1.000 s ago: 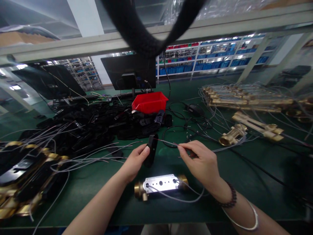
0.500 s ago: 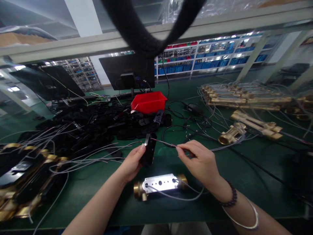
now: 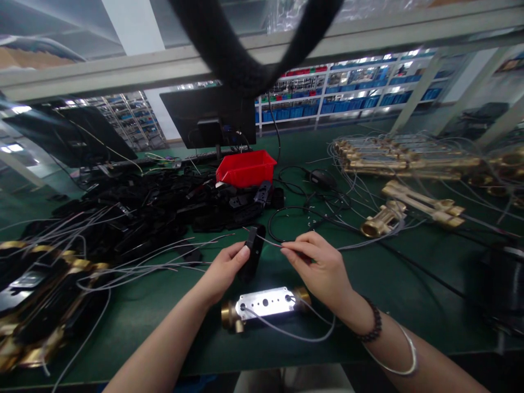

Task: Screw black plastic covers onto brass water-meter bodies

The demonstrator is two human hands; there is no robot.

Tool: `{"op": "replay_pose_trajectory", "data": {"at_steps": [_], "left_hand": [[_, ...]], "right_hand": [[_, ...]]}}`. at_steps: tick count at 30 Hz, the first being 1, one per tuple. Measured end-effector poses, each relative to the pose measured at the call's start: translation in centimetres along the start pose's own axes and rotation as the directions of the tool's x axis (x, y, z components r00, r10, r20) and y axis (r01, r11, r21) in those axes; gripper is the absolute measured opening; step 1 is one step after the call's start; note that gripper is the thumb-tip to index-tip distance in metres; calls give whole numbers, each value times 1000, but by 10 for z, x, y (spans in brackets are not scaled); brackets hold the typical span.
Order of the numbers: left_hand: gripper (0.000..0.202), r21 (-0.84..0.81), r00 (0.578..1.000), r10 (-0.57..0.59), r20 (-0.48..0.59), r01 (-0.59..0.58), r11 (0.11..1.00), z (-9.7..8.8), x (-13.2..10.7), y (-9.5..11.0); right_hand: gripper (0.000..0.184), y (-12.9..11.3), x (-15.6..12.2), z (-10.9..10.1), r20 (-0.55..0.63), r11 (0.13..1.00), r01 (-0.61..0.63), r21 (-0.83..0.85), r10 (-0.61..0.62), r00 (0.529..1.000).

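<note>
My left hand [image 3: 223, 270] grips a small black plastic housing [image 3: 252, 252], held upright above the green table [image 3: 155, 322]. My right hand [image 3: 317, 265] pinches the end of a thin grey wire [image 3: 270, 241] and holds its tip against the top of the housing. Below both hands lies a brass fitting with a shiny metal plate [image 3: 264, 303] on top. Grey wires run from that plate in a loop under my right wrist.
A heap of black plastic parts [image 3: 155, 210] fills the left middle, with a red bin [image 3: 244, 168] and a monitor [image 3: 208, 117] behind. Brass fittings with grey wires lie at the far left [image 3: 36, 295] and back right [image 3: 409, 164]. Black cables coil mid-table.
My right hand has moved left, bringing the wire tip closer into the top of the black housing. The left hand holds the housing almost still.
</note>
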State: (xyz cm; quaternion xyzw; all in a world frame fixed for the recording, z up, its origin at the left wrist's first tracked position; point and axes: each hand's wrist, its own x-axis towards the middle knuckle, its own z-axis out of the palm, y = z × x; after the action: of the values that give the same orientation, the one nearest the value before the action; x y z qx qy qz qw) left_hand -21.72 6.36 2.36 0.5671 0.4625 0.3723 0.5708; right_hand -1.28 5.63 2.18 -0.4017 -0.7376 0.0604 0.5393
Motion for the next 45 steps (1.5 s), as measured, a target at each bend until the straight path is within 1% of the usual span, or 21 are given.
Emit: {"op": "replay_pose_trajectory", "data": {"at_steps": [3,6,11,14,16,18,21,23,26,27,29,31,33,34,36,38,39,41,43,44,45], "left_hand": [[58,52,999,20,46,-23,998,3,-2,4],[59,99,997,29,73,-37,994,7,-2,5],[60,42,997,-5,81,1,999,11,-1,-3],[62,28,996,-19,82,17,999,11,-1,-4],[62,79,997,8,75,-14,997,11,-1,0],[59,169,995,62,81,-75,983,11,-1,5],[51,299,984,137,115,-166,940,13,-1,10],[48,347,982,153,113,-183,920,13,-1,12],[48,344,990,134,38,-139,929,12,-1,11],[48,334,992,129,19,-127,934,11,-1,11],[48,343,991,133,21,-133,930,11,-1,11],[46,400,984,170,54,-177,899,13,-2,11],[43,472,972,221,78,-231,851,16,-2,11],[42,504,966,245,82,-252,826,17,-3,10],[41,555,958,276,77,-271,786,19,-3,10],[42,612,954,297,48,-263,746,18,-3,9],[43,647,949,315,28,-257,718,17,-3,9],[44,727,928,373,3,-259,637,16,-1,7],[45,802,891,451,46,-303,515,17,1,6],[44,829,869,487,91,-337,446,18,2,6],[44,847,844,518,140,-373,379,20,3,7]], "right_hand": [[7,-2,0,2,12,998,-51,26,50,999],[4,-4,-1,3,17,996,-68,61,67,998],[7,-5,-1,5,31,995,-75,69,73,997],[7,-4,-1,5,25,995,-76,65,74,997],[6,-3,-1,5,20,996,-56,72,55,998],[6,-2,-1,6,20,995,-46,87,45,999],[5,-3,-1,7,32,990,-78,122,75,997],[8,-3,0,6,84,981,-117,152,105,991],[21,-4,2,3,233,958,-188,214,137,963],[24,-4,3,3,267,945,-223,237,158,951],[23,-3,3,4,272,892,-337,303,258,927],[16,-1,2,7,243,783,-474,402,408,880],[23,0,2,11,234,659,-565,497,525,818],[28,0,2,12,240,617,-586,526,553,798],[32,2,3,12,265,586,-599,546,557,787],[26,4,6,7,302,603,-599,526,526,795],[21,6,8,4,308,628,-591,506,508,804],[19,10,11,-1,261,726,-527,443,458,850],[26,11,12,-3,204,850,-401,342,349,915],[28,11,12,-1,204,897,-329,294,278,939],[26,11,12,0,215,926,-269,264,215,953]]}}
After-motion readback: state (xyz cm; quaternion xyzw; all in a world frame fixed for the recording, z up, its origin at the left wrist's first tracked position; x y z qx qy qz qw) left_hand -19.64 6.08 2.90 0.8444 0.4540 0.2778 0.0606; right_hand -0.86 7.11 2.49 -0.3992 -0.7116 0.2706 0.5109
